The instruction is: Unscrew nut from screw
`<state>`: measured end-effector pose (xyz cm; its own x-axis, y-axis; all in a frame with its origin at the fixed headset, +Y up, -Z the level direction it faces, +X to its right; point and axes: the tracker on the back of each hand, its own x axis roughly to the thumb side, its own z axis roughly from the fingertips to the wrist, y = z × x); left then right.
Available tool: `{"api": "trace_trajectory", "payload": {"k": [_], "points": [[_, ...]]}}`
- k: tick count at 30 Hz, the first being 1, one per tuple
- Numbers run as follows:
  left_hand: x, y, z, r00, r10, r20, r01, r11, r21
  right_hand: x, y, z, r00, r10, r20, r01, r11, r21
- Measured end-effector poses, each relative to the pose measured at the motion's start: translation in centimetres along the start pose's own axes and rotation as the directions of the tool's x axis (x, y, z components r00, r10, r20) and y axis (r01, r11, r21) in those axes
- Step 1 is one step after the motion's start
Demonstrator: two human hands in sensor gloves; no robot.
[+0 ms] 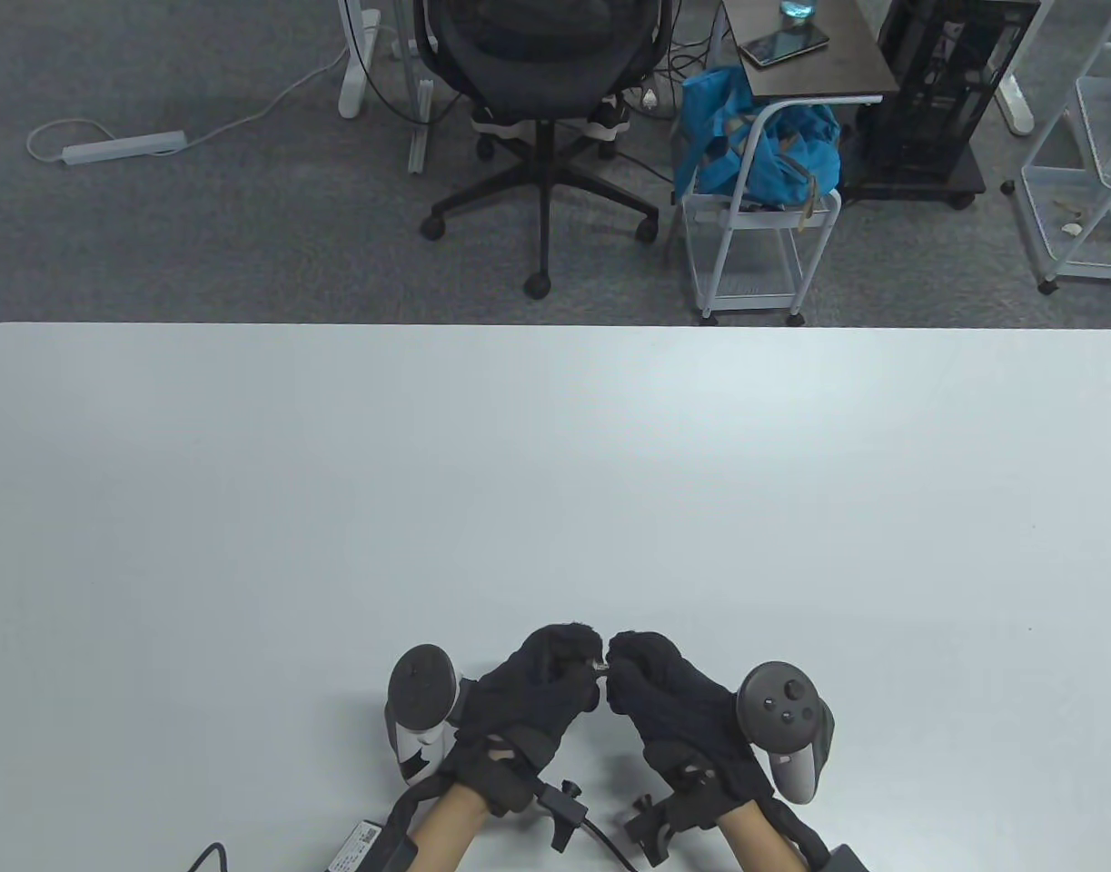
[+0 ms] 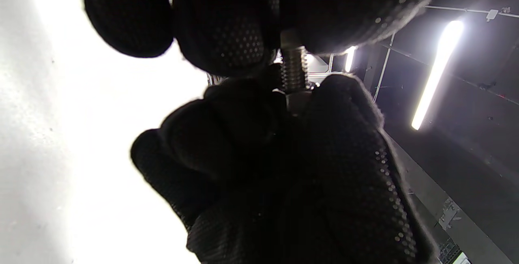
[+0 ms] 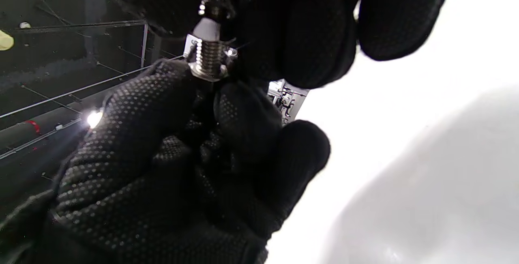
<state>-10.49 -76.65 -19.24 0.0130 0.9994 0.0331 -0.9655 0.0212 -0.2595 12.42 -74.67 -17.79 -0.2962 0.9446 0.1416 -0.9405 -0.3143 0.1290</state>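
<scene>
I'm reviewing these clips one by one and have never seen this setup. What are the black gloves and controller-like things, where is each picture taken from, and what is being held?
No machine here: these are a person's two hands in black sensor gloves. The left hand and right hand each carry a tracker strapped to the back; the one on the right looks like a game controller, but the fingers do not hold it.

The big picture looks down on a white table. The other two come from cameras on each wrist, looking up past the fingers.

Between the fingertips is a threaded metal screw. A nut sits on its thread, so it is not off yet. Each hand pinches one end, raised above the table.
</scene>
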Motion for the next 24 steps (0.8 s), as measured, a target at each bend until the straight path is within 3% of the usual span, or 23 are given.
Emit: {"api": "trace_trajectory", "payload": {"k": [24], "points": [[-0.02,0.13,0.01,1.0,0.018,-0.003,-0.018,1.0,0.009,0.43,0.04,0.01,0.999,0.004,0.053,-0.005,1.0,0.011]]}}
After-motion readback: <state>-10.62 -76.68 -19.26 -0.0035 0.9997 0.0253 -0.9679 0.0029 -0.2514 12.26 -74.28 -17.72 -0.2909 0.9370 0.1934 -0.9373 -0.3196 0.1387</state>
